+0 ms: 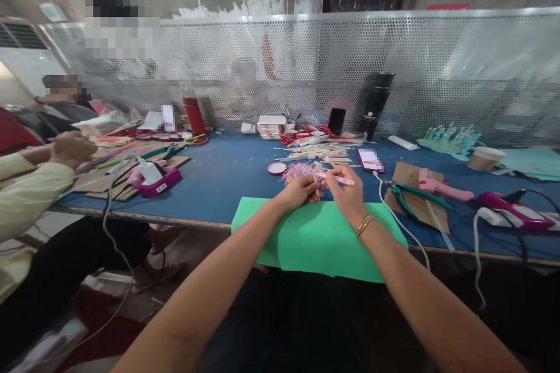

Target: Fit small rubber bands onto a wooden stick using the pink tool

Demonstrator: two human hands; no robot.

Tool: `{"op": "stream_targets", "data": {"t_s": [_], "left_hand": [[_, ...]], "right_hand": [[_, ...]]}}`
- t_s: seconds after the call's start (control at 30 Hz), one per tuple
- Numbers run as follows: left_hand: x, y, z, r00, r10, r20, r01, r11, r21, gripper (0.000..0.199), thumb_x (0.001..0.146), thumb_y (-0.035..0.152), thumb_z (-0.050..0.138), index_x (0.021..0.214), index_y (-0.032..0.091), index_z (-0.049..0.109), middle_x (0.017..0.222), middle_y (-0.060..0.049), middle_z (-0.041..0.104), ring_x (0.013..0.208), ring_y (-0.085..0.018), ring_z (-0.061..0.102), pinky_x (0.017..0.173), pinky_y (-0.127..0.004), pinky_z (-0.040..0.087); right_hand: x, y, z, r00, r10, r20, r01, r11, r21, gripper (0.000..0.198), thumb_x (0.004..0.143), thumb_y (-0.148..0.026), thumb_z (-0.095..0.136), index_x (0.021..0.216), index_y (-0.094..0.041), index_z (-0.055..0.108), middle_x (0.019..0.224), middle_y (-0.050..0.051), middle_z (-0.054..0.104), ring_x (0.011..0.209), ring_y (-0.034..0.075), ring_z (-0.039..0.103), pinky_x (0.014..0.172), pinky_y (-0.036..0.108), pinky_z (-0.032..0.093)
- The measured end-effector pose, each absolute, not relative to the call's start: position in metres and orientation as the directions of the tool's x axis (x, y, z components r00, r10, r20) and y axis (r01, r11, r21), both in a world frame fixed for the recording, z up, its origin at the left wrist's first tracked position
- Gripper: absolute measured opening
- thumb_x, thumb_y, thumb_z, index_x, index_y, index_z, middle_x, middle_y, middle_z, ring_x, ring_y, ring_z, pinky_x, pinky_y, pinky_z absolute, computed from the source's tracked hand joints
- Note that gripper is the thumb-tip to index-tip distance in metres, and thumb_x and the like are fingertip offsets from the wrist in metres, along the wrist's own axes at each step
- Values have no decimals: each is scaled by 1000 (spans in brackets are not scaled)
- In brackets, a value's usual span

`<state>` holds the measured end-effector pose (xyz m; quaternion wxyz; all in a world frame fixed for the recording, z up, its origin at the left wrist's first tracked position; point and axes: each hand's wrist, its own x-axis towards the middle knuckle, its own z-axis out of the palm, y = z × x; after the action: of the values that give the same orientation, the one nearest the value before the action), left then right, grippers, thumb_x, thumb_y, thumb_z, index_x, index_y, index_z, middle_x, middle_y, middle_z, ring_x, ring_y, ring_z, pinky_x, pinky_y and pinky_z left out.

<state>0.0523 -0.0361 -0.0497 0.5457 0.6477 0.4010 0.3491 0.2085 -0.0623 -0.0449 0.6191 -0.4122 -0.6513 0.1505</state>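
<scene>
So, looks like the fiddly two-handed bit: right hand (349, 191) pinching a pink stick (346, 180), left hand (298, 192) apparently closed on a pale strip (318, 192), everything near the green sheet (324, 245)'s far edge, next move probably needing steady fingers.

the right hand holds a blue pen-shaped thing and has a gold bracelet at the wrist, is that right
Not blue: the head view shows that the pen-shaped thing in the right hand is pink. The gold bracelet is at that wrist.
</scene>
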Motion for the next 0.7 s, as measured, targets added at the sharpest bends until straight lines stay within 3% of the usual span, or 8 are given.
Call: {"op": "stream_targets", "data": {"t_s": [0.7], "left_hand": [[52, -42, -45, 434, 901, 21, 155, -97, 983, 35, 85, 47, 65, 75, 14, 59, 59, 2, 59, 51, -7, 53, 56, -20, 45]], "right_hand": [[208, -62, -45, 87, 707, 702, 411, 616, -672, 16, 88, -30, 55, 73, -24, 56, 68, 0, 66, 66, 18, 61, 69, 31, 47]]}}
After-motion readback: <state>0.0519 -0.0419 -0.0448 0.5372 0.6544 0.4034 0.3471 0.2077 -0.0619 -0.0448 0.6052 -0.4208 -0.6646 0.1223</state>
